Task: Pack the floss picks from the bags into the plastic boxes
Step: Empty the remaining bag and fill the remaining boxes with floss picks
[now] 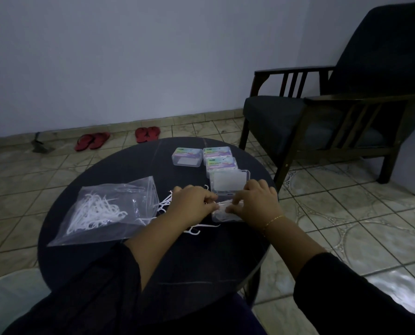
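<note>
Both my hands are over the open plastic box (227,215) on the round table (119,257): left hand (193,205) and right hand (256,204) pinching a bundle of floss picks (223,203) into it; bag (105,209) lies left

Clear glossy plastic bag (105,209); smooth dark table (85,180); armchair (341,97) frame seemingly wood, cloth cushions.

A dim room in a home is suggested. A dark wooden armchair (341,102) is placed on a tiled floor (346,213), and two pairs of red sandals (119,139) are left by the wall.
</note>
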